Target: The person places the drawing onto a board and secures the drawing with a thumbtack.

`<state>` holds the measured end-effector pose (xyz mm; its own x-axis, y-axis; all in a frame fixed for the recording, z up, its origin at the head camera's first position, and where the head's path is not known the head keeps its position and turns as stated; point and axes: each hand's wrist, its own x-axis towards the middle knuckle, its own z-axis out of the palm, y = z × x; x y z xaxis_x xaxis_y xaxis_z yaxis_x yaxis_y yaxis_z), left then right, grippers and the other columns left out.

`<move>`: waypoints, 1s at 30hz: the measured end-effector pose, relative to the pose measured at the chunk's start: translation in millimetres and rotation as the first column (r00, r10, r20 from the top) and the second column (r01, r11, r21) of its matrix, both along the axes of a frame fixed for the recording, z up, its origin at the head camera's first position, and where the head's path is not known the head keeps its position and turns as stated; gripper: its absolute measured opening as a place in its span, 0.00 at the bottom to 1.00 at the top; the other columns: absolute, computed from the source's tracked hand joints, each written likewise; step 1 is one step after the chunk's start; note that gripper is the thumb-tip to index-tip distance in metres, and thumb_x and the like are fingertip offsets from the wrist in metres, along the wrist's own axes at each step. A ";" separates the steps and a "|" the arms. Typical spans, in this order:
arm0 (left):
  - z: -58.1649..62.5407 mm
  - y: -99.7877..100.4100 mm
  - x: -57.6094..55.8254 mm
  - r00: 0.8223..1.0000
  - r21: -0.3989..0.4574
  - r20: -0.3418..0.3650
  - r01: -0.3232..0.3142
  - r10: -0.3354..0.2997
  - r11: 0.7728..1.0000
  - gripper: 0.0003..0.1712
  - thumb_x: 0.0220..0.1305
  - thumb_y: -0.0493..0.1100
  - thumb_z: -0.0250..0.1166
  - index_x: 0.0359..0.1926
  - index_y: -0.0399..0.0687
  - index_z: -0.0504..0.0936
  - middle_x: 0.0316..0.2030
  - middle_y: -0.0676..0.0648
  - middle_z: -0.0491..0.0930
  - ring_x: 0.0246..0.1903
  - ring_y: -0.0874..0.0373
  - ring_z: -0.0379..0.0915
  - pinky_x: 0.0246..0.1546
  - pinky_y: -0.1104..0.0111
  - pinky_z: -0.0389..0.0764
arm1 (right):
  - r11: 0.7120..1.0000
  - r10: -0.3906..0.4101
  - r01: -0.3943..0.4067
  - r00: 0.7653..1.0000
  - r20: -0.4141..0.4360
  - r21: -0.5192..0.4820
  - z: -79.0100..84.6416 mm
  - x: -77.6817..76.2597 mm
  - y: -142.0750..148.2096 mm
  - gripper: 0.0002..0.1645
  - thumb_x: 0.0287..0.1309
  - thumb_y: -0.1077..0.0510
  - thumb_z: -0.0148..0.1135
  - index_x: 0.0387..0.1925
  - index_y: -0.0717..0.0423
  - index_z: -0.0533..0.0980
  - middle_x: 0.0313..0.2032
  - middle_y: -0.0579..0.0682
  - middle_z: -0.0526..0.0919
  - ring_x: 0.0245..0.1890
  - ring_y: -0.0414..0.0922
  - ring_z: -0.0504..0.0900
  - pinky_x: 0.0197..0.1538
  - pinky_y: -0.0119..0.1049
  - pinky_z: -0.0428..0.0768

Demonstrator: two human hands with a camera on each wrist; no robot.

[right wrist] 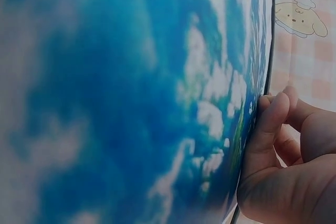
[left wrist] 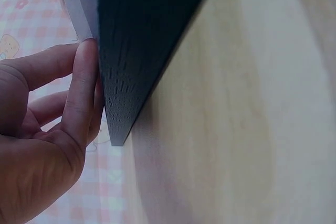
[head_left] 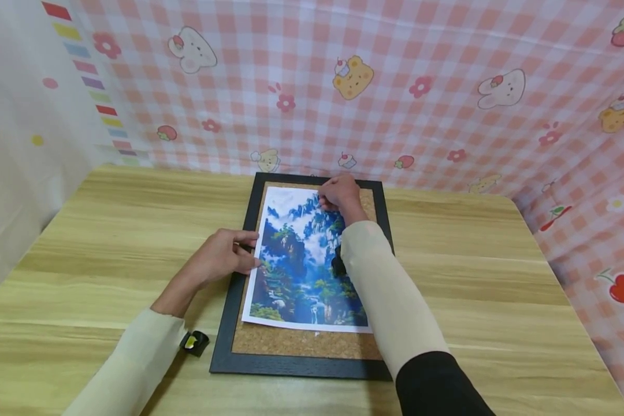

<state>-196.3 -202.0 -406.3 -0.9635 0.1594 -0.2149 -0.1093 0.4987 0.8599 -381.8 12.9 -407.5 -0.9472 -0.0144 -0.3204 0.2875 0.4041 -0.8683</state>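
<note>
A printed landscape picture (head_left: 291,271) of blue mountains lies on a cork board (head_left: 275,344) with a black frame (head_left: 301,365). Fingertips of my left hand (head_left: 221,254) touch the picture's left edge, the fingers reaching across the frame's side. The left wrist view has that hand (left wrist: 47,129) right against the black frame (left wrist: 126,51). At the top of the picture my right hand (head_left: 341,195) works with bent fingers. In the right wrist view its thumb and fingertips (right wrist: 283,100) come together close against the picture (right wrist: 131,77); I cannot tell what is between them.
The board lies on a wooden table (head_left: 473,289), its far end near a pink checked cloth (head_left: 301,75) behind. A tiny white thing (head_left: 316,333) shows just below the picture's bottom edge. Next to the left cuff is a small black device (head_left: 195,342).
</note>
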 end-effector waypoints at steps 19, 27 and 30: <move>0.6 -0.2 0.1 1.000 0.007 -0.006 0.009 -0.009 1.000 0.35 0.57 0.34 0.65 0.66 0.35 0.64 0.53 0.35 0.72 0.37 0.55 0.79 0.36 0.66 0.84 | 0.998 0.033 -0.034 0.999 0.020 0.045 6.0 1.2 -0.1 0.06 0.55 0.62 0.59 0.27 0.58 0.80 0.22 0.53 0.82 0.15 0.41 0.79 0.27 0.35 0.84; 0.5 0.6 0.1 1.000 -0.003 -0.002 0.003 -0.003 1.000 0.35 0.57 0.34 0.65 0.65 0.37 0.65 0.52 0.36 0.72 0.36 0.55 0.79 0.35 0.66 0.84 | 0.996 0.028 -0.030 0.999 0.019 0.088 1.2 -3.4 -4.4 0.07 0.56 0.62 0.59 0.26 0.57 0.80 0.23 0.53 0.82 0.15 0.40 0.80 0.27 0.35 0.84; 0.0 0.9 0.0 1.000 -0.006 -0.004 0.003 -0.004 1.000 0.35 0.57 0.34 0.65 0.65 0.37 0.65 0.52 0.37 0.72 0.36 0.55 0.79 0.35 0.66 0.84 | 0.995 0.027 -0.029 0.999 0.027 0.096 0.7 -4.9 -5.0 0.07 0.57 0.62 0.58 0.26 0.57 0.80 0.24 0.53 0.82 0.16 0.40 0.80 0.27 0.36 0.84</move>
